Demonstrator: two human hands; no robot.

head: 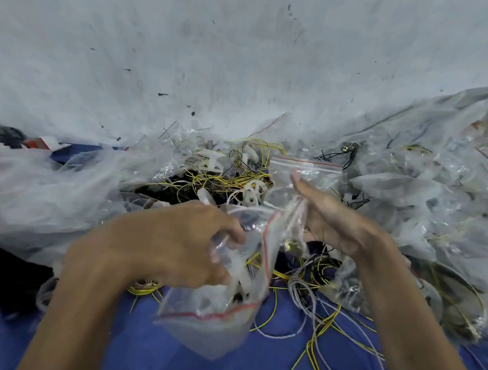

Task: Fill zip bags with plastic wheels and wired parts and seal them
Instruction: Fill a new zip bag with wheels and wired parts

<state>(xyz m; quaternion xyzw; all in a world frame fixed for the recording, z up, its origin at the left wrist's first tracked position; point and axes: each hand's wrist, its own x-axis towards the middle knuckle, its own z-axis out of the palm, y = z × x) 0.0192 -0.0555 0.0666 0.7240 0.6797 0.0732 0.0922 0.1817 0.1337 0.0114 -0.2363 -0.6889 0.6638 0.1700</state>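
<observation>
The zip bag (222, 326) hangs low and centre over the blue cloth (254, 365) — your left hand (162, 242) grips its side, likely to keep the mouth open. Your right hand (329, 218), fingers straight, meets blurred pale wires (293, 216) beside it — whether it pinches them I cannot tell.

The grey floor (245, 56) lies open across its far half. A tangle of wires (217, 180) and plastic wheels (211, 165) blocks the middle, hemmed in on 2 sides: a crumpled plastic sheet (37, 186) left, heaped filled bags (408, 189) right. The blue cloth (141, 350) is bare at its near left; loose wires (314, 318) cover its near right.
</observation>
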